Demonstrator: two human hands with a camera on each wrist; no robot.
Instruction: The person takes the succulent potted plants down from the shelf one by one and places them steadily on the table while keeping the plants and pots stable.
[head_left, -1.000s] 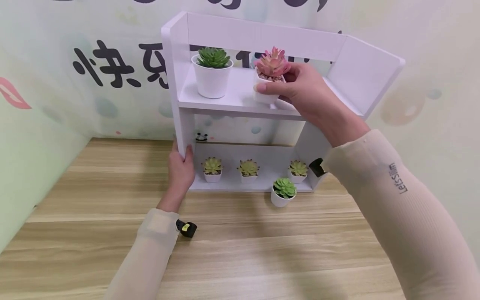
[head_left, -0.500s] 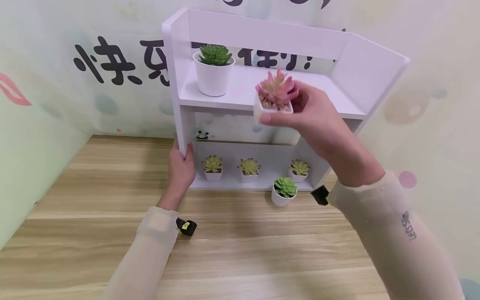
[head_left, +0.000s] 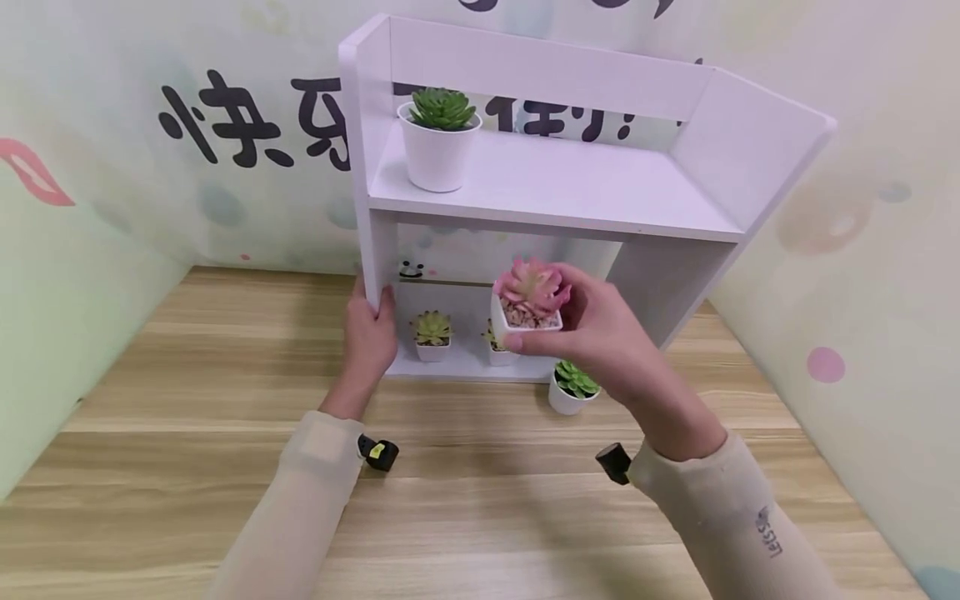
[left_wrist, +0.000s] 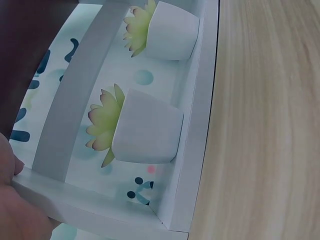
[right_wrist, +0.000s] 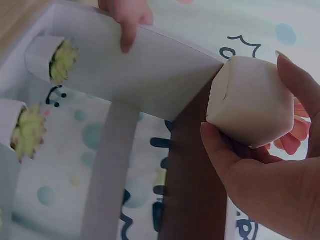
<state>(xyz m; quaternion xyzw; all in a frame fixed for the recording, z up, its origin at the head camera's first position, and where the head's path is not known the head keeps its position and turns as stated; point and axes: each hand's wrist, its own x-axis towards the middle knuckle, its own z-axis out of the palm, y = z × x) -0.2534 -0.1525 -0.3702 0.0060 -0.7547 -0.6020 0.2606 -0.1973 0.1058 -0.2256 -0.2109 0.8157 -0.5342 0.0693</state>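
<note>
My right hand (head_left: 611,337) grips a small square white pot with a pink succulent (head_left: 534,287), held up in front of the shelf's lower opening. In the right wrist view the pot's underside (right_wrist: 252,100) faces the camera, between thumb and fingers. With my left hand (head_left: 369,333) I hold the left side panel of the white two-tier shelf (head_left: 562,179), thumb on its inner side. Two small green succulents in square pots (left_wrist: 147,125) (head_left: 432,337) stand on the lower tier; the one behind the pink plant is partly covered (head_left: 501,354).
A larger green succulent in a round white pot (head_left: 440,146) stands at the left of the upper tier. Another round-potted green succulent (head_left: 568,392) sits on the wooden table (head_left: 450,517) by the shelf's front edge. A printed backdrop (head_left: 262,192) hangs behind.
My right hand has lifted the pink succulent off the upper tier and brought it down in front of the lower opening. The left hand keeps its hold on the side panel.
</note>
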